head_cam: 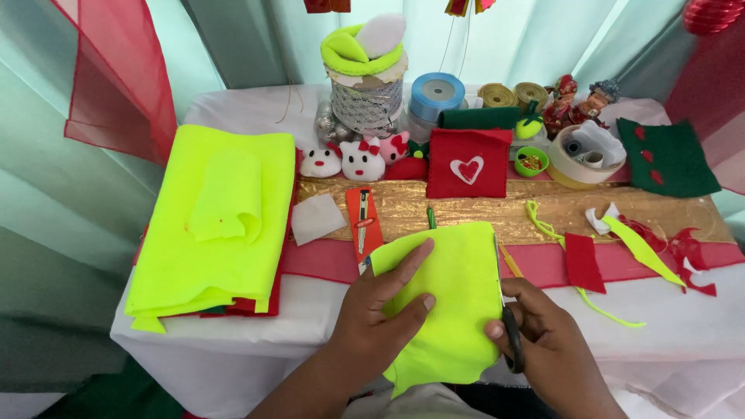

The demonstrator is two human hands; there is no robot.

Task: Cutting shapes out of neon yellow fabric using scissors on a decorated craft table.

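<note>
Covering most of the worktop [256, 326] is a white cloth, with a gold runner [466, 211] laid across it, and I take that runner as my marker for everything else. Left of the runner lies the big folded stack of neon yellow felt [213, 225], the largest thing here after the worktop itself. Just in front of the runner, at the near edge, is the smaller neon yellow felt piece [458, 302] that I am working on. My left hand [380, 310] lies flat on it, fingers spread and open, pressing it down rather than gripping it. My right hand [543, 334] is closed around black-handled scissors [512, 337] at the right edge of that piece, thumb on the felt. Behind the runner's right end sits a dark green felt piece [675, 159] with red spots. Behind its middle stands a red pouch [468, 163] bearing a white heart. Behind its left end are three small plush cat heads [357, 159]. On the runner's front left corner rests an orange cutter package [364, 225], and beside that a white square of felt [317, 219].
</note>
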